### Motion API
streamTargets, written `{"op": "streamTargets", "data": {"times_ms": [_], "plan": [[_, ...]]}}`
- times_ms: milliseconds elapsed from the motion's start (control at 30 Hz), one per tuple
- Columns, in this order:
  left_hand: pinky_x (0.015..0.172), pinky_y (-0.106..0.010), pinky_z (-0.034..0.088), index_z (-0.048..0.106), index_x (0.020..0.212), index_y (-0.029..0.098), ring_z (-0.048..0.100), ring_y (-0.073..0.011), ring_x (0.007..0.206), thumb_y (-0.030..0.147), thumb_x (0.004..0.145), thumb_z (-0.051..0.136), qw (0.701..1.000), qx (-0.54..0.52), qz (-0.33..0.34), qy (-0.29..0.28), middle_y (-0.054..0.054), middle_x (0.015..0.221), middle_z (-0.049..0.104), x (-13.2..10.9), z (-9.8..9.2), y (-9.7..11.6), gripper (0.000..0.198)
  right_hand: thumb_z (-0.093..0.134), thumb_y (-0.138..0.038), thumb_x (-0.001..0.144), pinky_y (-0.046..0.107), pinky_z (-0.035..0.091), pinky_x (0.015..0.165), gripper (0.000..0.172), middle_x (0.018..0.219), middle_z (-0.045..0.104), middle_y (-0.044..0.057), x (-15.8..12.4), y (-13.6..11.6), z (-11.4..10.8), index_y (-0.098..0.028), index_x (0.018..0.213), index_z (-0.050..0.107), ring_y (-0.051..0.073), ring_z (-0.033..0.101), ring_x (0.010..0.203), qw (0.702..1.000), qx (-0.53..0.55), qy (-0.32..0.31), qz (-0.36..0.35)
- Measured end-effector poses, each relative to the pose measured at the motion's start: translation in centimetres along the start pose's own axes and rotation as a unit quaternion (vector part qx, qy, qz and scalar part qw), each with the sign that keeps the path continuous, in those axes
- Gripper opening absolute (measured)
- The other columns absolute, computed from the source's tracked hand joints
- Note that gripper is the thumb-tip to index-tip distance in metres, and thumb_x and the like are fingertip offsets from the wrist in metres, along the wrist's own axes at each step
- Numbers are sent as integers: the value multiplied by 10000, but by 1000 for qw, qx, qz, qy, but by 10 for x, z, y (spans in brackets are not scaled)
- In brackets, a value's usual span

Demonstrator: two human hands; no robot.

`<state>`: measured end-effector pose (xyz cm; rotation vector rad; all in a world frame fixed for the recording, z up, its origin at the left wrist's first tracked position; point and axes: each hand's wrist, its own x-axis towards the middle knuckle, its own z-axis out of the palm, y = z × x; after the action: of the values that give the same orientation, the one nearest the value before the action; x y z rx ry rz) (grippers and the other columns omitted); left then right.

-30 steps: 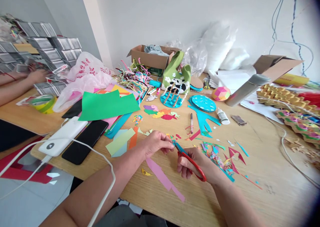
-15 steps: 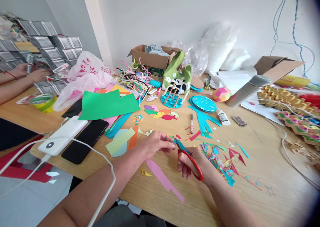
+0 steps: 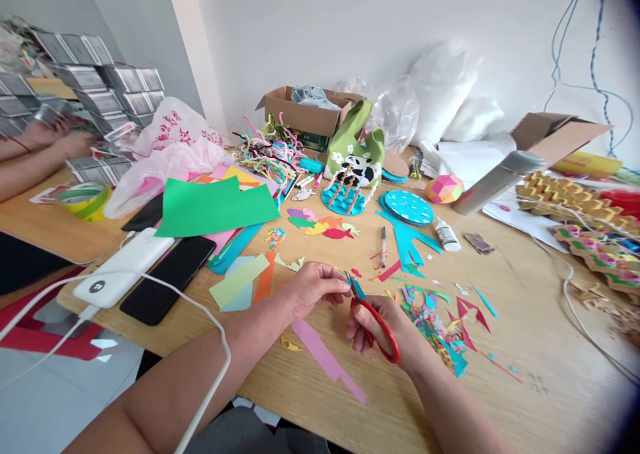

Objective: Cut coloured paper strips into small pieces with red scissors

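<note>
My right hand (image 3: 370,324) grips red-handled scissors (image 3: 381,334), thumb and fingers around the handle. Their blades point up and left, meeting the fingertips of my left hand (image 3: 320,286), which are pinched together. Whatever lies between those fingertips is too small to make out; a bit of blue shows by the blades. Below my left hand lies a pink paper strip (image 3: 325,357) with a yellow scrap (image 3: 290,344) beside it. Beyond the hands are several cut paper fish (image 3: 337,233). Coloured paper scraps (image 3: 430,317) are heaped right of the scissors.
Green paper (image 3: 215,207) tops a stack on the left, near a phone (image 3: 167,281) and a white power bank (image 3: 123,267), whose cable crosses above my left forearm. A glue bottle (image 3: 447,235), a pen (image 3: 383,247) and a flask (image 3: 495,182) stand or lie farther back. Another person's hands (image 3: 60,141) handle grey packs.
My right hand and the scissors have shifted slightly left, closer to my left hand. At far left, the other person's hands have moved with a grey pack.
</note>
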<state>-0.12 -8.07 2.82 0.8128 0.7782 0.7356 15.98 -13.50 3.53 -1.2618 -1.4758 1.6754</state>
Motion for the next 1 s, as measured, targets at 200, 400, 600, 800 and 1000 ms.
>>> {"op": "streamTargets", "data": {"times_ms": [200, 400, 600, 800, 1000], "plan": [[541, -226, 392, 633, 645, 91, 515, -75, 498, 254, 513, 745, 1000, 5, -3, -10, -29, 612, 630, -1, 0, 1, 237, 631, -615, 668, 174, 455, 375, 497, 524, 607, 27, 0, 0, -2, -123, 634, 569, 114, 592, 412, 1000, -5, 7, 18], [535, -227, 390, 623, 630, 93, 520, -78, 498, 250, 520, 739, 1000, 6, -2, -12, -27, 606, 627, -1, -1, 1, 224, 604, -662, 652, 186, 451, 360, 533, 512, 599, 30, 1, 0, -2, -134, 605, 552, 124, 590, 394, 999, -23, 9, 34], [534, -224, 396, 615, 641, 97, 520, -79, 490, 245, 516, 736, 1000, -2, -3, -6, -27, 603, 628, 0, -1, 1, 228, 629, -637, 651, 178, 441, 350, 507, 506, 612, 30, 0, -1, 0, -137, 621, 543, 120, 586, 387, 999, -2, 17, 35], [541, -233, 394, 615, 652, 94, 522, -81, 495, 259, 508, 745, 1000, 1, -5, 9, -34, 620, 633, 0, 0, 1, 254, 638, -591, 681, 186, 450, 352, 464, 513, 618, 27, 0, 2, 1, -138, 631, 551, 123, 586, 385, 999, 2, 23, 25], [541, -235, 390, 617, 640, 94, 518, -81, 499, 256, 517, 735, 1000, 7, -4, -1, -32, 613, 625, -1, 0, 1, 234, 649, -601, 660, 181, 458, 371, 482, 527, 614, 30, 1, 2, 0, -130, 639, 552, 124, 598, 415, 1000, -16, 14, 23]]}}
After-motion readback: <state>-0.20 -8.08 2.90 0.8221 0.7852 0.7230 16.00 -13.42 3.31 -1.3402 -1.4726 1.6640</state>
